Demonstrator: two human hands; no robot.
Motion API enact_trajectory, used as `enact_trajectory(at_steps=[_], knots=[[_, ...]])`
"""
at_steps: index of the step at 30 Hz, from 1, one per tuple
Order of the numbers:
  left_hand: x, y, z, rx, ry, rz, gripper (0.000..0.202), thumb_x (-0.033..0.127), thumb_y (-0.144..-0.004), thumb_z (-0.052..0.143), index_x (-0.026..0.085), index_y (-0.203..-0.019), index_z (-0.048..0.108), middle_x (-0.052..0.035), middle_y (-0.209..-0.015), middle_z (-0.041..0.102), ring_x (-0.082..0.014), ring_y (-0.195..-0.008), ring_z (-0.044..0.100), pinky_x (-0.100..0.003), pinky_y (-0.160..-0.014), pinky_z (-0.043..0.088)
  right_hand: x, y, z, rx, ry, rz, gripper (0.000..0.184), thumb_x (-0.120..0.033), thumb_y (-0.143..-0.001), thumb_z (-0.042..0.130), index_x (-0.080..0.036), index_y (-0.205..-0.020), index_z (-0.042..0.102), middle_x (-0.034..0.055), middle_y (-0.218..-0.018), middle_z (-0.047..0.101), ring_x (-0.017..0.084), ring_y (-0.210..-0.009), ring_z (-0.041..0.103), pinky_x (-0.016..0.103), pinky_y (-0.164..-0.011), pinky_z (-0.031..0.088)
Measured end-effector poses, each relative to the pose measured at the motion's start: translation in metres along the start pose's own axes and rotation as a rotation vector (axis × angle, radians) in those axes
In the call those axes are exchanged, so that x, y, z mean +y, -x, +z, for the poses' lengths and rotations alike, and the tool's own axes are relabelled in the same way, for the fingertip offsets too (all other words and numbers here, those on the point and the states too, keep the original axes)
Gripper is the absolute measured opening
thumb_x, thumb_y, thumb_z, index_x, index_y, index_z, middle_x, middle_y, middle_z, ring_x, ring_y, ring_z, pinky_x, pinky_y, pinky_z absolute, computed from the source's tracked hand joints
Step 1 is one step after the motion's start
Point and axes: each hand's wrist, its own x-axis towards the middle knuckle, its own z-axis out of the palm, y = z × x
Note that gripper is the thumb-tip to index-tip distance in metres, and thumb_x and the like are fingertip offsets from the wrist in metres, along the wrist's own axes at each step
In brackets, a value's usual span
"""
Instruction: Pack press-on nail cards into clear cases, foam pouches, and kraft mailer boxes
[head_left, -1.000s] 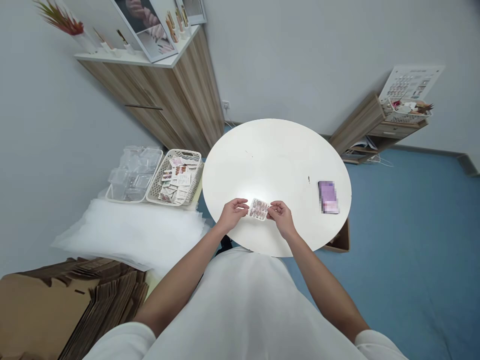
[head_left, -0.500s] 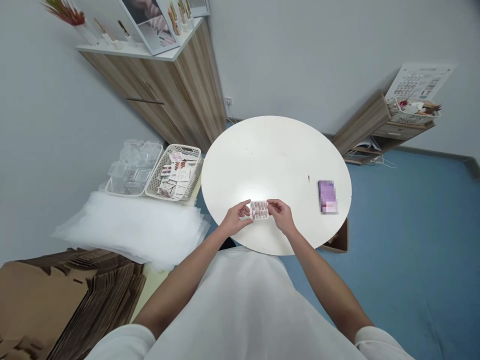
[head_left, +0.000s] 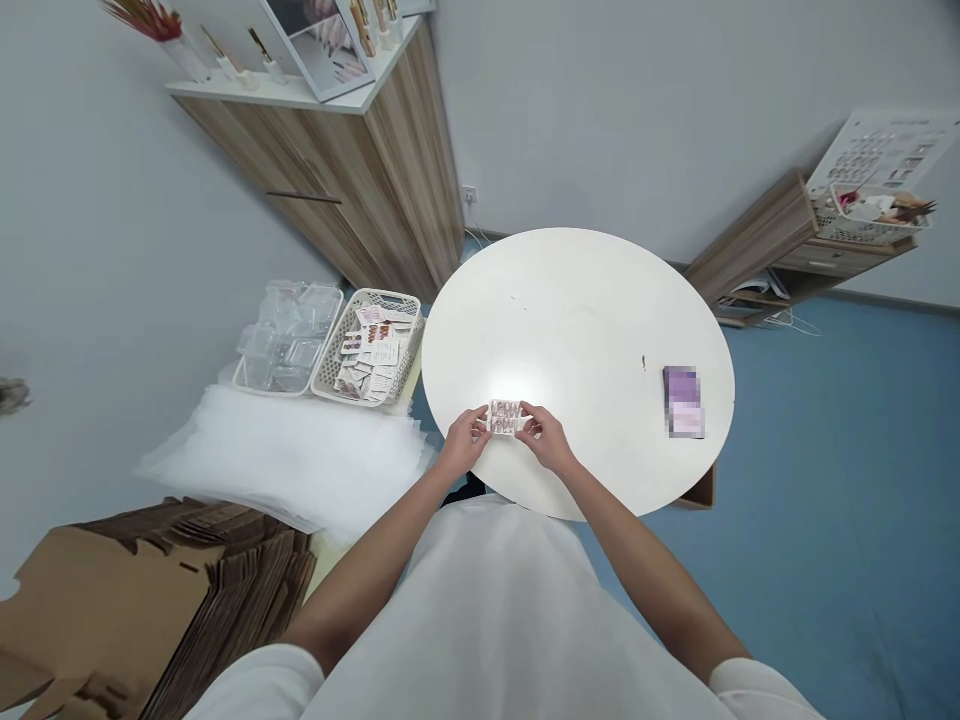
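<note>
Between my two hands is a small pale tray of press-on nails (head_left: 505, 417), the nails set in two rows. My left hand (head_left: 465, 440) grips its left edge, thumb at the lower corner and fingers at the upper one. On the opposite edge my right hand (head_left: 545, 437) is closed, fingertips at the upper corner and thumb lower down. The tray is just over the near part of the white oval table (head_left: 570, 330); whether it touches the top I cannot tell.
A pixelated purple item (head_left: 682, 402) and a small dark thing (head_left: 643, 363) lie to the right on the table. At left stand a basket of printed cards (head_left: 375, 350), a basket of clear boxes (head_left: 289, 345), white plastic sheets (head_left: 285, 450) and folded cardboard (head_left: 112, 600).
My view has shifted slightly, so the table and baskets appear farther right. The right hand now reaches further round the tray's edge; both hands keep hold of it.
</note>
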Motion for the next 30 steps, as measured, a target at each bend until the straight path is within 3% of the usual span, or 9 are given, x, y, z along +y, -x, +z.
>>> enact_trajectory(at_steps=[7, 15, 23, 30], knots=[[-0.033, -0.014, -0.033, 0.027, -0.036, -0.084, 0.052, 0.013, -0.068, 0.051, 0.020, -0.120, 0.045, -0.0069, -0.104, 0.048, -0.0143, -0.087, 0.051, -0.027, -0.069, 0.048, 0.006, -0.033, 0.044, -0.051, 0.119, 0.014, 0.052, -0.024, -0.069, 0.059, -0.027, -0.119, 0.046, 0.0029, -0.097, 0.055, 0.013, -0.073, 0.050, 0.031, -0.068, 0.045], [-0.068, -0.039, -0.060, -0.036, -0.182, -0.191, 0.055, 0.012, -0.066, 0.050, 0.016, -0.121, 0.044, -0.0074, -0.102, 0.049, -0.0159, -0.088, 0.050, -0.027, -0.074, 0.044, 0.020, -0.065, 0.087, -0.051, 0.070, 0.124, 0.052, -0.023, -0.066, 0.062, -0.025, -0.116, 0.049, 0.0018, -0.089, 0.054, 0.014, -0.073, 0.050, 0.030, -0.066, 0.044], [-0.082, -0.058, -0.064, -0.097, -0.271, -0.137, 0.055, 0.014, -0.068, 0.047, 0.015, -0.123, 0.042, -0.0084, -0.101, 0.049, -0.0189, -0.091, 0.050, -0.032, -0.083, 0.040, 0.022, -0.081, 0.107, 0.028, 0.177, 0.222, 0.051, -0.013, -0.067, 0.055, -0.022, -0.117, 0.048, 0.0025, -0.087, 0.051, 0.013, -0.072, 0.051, 0.031, -0.073, 0.045], [-0.079, -0.053, -0.059, -0.043, -0.212, -0.142, 0.054, 0.017, -0.069, 0.049, 0.015, -0.122, 0.041, -0.0111, -0.110, 0.048, -0.0233, -0.106, 0.046, -0.036, -0.089, 0.038, 0.014, -0.084, 0.119, 0.110, 0.229, 0.308, 0.051, -0.011, -0.067, 0.051, -0.021, -0.117, 0.048, 0.0041, -0.090, 0.047, 0.013, -0.072, 0.050, 0.032, -0.073, 0.047]])
